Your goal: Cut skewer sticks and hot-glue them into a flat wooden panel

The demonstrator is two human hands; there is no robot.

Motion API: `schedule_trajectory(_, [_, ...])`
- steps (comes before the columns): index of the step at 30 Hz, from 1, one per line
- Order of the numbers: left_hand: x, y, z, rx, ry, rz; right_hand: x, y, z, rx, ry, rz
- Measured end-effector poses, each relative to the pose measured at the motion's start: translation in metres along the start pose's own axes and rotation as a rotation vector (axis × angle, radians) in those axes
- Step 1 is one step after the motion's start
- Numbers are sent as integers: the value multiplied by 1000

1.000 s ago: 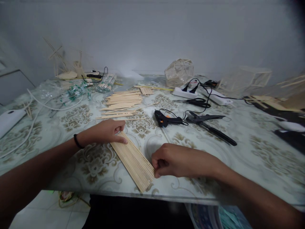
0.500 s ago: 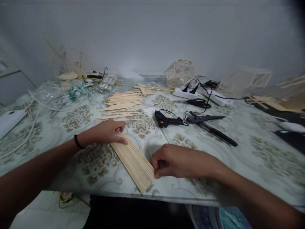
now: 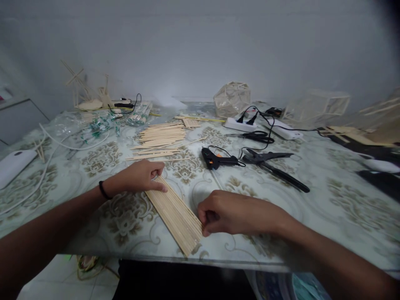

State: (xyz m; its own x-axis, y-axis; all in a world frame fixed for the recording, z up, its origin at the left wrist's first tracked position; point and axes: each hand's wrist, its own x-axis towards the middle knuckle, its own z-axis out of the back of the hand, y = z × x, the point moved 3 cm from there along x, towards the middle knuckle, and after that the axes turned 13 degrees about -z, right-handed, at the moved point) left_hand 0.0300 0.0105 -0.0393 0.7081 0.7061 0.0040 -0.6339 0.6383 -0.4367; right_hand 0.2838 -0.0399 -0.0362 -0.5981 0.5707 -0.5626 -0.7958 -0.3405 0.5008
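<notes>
A flat panel of thin wooden sticks laid side by side (image 3: pixel 176 214) lies slantwise near the table's front edge. My left hand (image 3: pixel 146 176) grips its far end, the thumb on top and the fingers curled. At the panel's near right corner, my right hand (image 3: pixel 215 213) is closed in a pinch against the outer edge, where the fingertips meet the sticks. Beyond my left hand is a spread of loose sticks (image 3: pixel 162 135). A black glue gun (image 3: pixel 218 159) rests on its side to the right of them.
Pliers-like cutters (image 3: pixel 268 160), black scissors (image 3: pixel 258 136) and a white power strip (image 3: pixel 240 124) with black cables lie at the right. Stick frames (image 3: pixel 231 99) stand at the back. Plastic packaging (image 3: pixel 100 125) and a white cable are at the left. The table (image 3: pixel 131 250) is patterned.
The view has shifted slightly. Both hands keep nearly the same places on the stick panel, and nothing has been let go.
</notes>
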Motion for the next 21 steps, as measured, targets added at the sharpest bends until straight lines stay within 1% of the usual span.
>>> schedule_trajectory(13, [0, 0, -1, 8, -8, 8, 2, -3, -2, 3, -8, 18])
schedule_trajectory(21, [1, 0, -2, -6, -23, 19, 1, -1, -1, -9, -5, 3])
